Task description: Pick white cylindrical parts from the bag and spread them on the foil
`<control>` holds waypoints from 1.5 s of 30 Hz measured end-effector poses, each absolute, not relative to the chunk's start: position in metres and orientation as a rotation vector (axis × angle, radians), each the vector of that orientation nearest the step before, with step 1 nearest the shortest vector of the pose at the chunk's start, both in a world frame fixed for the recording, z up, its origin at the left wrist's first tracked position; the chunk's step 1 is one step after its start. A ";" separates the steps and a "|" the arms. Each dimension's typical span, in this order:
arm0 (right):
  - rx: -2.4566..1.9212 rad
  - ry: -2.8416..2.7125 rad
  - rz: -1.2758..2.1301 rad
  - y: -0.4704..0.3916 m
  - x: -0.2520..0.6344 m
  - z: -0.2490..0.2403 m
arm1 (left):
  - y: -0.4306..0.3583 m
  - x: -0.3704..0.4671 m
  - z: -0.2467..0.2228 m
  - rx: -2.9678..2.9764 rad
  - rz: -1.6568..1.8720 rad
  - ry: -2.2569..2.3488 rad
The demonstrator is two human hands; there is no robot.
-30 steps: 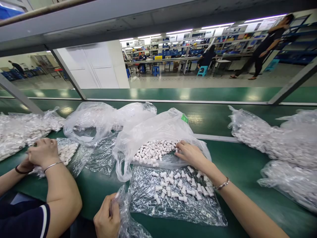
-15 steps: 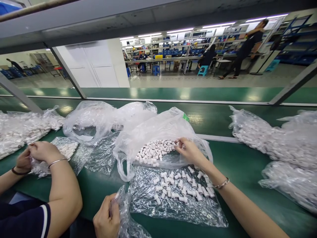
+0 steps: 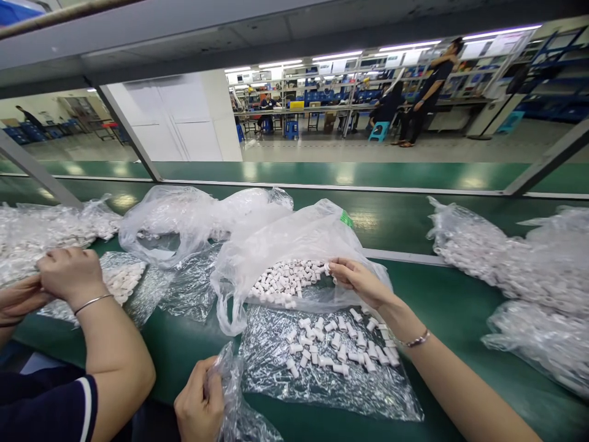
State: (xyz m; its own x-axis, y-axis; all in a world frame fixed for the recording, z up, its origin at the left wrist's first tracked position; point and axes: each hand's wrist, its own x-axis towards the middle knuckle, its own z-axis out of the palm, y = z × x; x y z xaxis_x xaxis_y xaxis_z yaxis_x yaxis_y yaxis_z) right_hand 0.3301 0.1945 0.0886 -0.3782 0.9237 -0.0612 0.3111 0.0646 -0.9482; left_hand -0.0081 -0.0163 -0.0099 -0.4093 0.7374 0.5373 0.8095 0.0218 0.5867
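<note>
White caps (image 3: 285,282) sit by right hand (image 3: 356,282) (pinching some); left hand (image 3: 200,402) grips bag (image 3: 234,399) — loose hold could spill pcs.

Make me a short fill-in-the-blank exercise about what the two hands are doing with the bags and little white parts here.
1. The right hand reaches into the open bag full of small ____ parts.
2. The left hand grips a crumpled clear plastic ____.
3. The loose parts near the wrist lie on a flat bag on the ____ table.

Missing words: white; bag; green
</note>
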 end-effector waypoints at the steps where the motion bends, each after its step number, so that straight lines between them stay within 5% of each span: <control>1: -1.184 -1.717 1.443 0.192 0.329 0.092 | -0.016 -0.009 -0.010 -1.666 -1.362 -2.174; 5: -1.088 -1.918 1.583 0.178 0.316 0.099 | -0.015 -0.011 -0.011 -1.686 -1.361 -2.150; 13: -0.981 -2.637 0.851 0.129 0.279 0.097 | -0.017 -0.011 -0.013 -1.675 -1.316 -2.187; 19: -1.039 -2.588 0.796 0.139 0.280 0.104 | -0.016 -0.014 -0.013 -1.721 -1.307 -2.138; 27: -1.229 -2.631 0.223 0.196 0.281 0.069 | -0.011 -0.009 -0.001 -1.775 -1.296 -1.928; 30: -1.253 -2.589 0.346 0.199 0.280 0.066 | -0.009 -0.008 0.003 -1.766 -1.323 -1.880; 35: -1.228 -2.043 1.343 0.197 0.296 0.087 | -0.008 -0.008 0.005 -1.772 -1.370 -1.872; 38: -1.099 -1.879 1.656 0.196 0.302 0.093 | -0.008 -0.009 0.005 -1.775 -1.393 -1.869; 45: -1.484 -2.342 0.815 0.189 0.272 0.068 | -0.007 -0.008 0.007 -1.745 -1.375 -1.880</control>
State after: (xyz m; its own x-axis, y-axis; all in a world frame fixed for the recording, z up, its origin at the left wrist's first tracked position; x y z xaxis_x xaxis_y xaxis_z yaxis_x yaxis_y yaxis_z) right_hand 0.2719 0.1890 0.0675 -0.4493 0.8895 -0.0827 0.7488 0.3245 -0.5780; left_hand -0.0084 -0.0074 0.0073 -0.2640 0.6559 0.7072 0.8726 -0.1499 0.4649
